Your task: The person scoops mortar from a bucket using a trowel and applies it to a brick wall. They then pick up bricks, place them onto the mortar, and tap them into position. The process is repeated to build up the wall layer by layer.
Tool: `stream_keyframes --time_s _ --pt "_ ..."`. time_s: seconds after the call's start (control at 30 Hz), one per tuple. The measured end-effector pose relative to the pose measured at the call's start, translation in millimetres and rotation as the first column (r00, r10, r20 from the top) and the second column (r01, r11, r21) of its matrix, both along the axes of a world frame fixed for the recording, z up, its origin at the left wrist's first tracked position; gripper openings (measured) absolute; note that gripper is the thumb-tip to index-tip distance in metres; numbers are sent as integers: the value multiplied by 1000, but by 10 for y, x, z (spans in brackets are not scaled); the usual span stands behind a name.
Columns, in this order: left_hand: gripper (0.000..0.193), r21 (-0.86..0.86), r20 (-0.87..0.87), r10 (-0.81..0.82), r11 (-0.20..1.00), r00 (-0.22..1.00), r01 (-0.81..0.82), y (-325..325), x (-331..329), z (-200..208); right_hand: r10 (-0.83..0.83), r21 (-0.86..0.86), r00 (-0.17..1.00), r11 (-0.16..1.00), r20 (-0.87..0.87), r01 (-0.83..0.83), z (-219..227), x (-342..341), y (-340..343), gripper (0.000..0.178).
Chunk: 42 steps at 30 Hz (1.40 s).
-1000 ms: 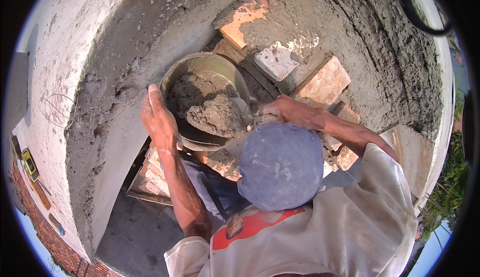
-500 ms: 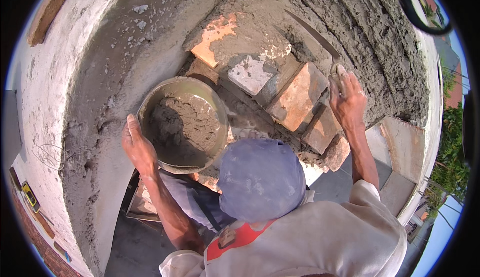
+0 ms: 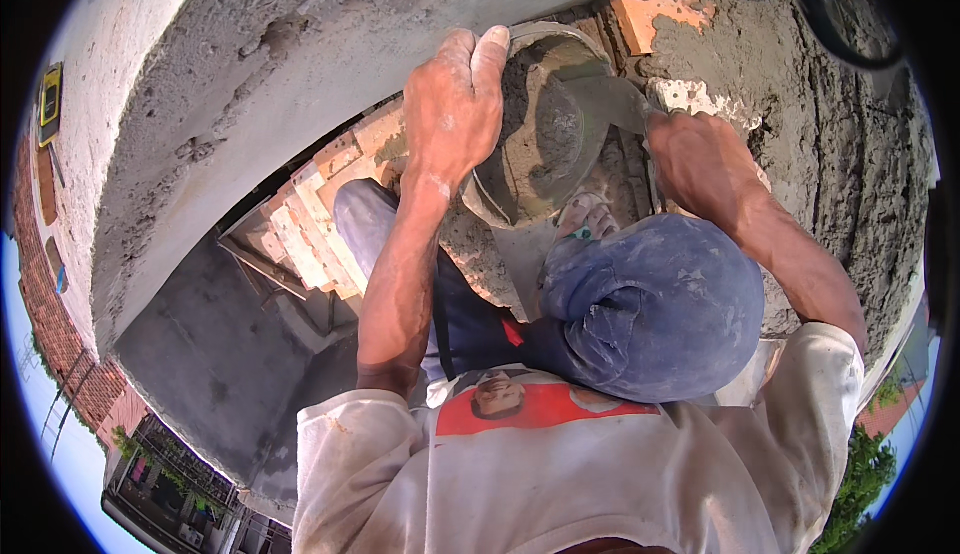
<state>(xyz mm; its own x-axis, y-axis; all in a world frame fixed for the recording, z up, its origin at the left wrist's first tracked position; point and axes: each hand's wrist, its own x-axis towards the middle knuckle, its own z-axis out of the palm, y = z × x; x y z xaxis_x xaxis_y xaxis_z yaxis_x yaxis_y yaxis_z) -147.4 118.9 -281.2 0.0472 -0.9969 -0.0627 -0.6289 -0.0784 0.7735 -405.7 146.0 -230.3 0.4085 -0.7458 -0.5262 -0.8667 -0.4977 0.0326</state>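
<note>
In the head view, the bucket (image 3: pixel 596 154) stands between the hands, beyond the bent knee (image 3: pixel 655 304) and beside the cement-rendered wall (image 3: pixel 270 124), with grey mortar (image 3: pixel 530 149) inside. The left hand (image 3: pixel 455 104) grips its near-left rim, fingers curled over, apparently to steady it against the trowel (image 3: pixel 612 102), whose blade crosses the right rim. The right hand (image 3: pixel 705 159), knuckles up, has its fingers wrapped round the mostly hidden handle; that forearm slants inward, while the left reaches nearly straight ahead.

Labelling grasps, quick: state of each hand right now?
Left hand: closed on the rim of the bucket.
Right hand: closed, holding the trowel.
</note>
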Motion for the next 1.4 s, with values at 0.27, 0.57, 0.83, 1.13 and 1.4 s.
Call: stream_keyframes --time_s 0.27,0.57,0.83,1.13,1.4 --pt "44 -90 -215 117 986 970 -139 -20 219 -263 -203 510 946 859 254 48 -541 -116 -72 25" --pt "44 -87 -201 109 988 974 -128 -13 201 -252 -235 427 841 904 487 5 -735 42 349 32" --pt "45 32 -161 238 971 958 -236 -1 158 -170 -553 636 596 766 582 90 -835 308 438 30" --pt "55 131 -247 239 968 939 -212 -138 244 -136 -489 475 341 870 803 129 -820 -162 591 37" --pt "55 172 -303 217 970 928 -171 -273 249 -187 -840 787 121 538 528 302 75 -1217 1058 41"
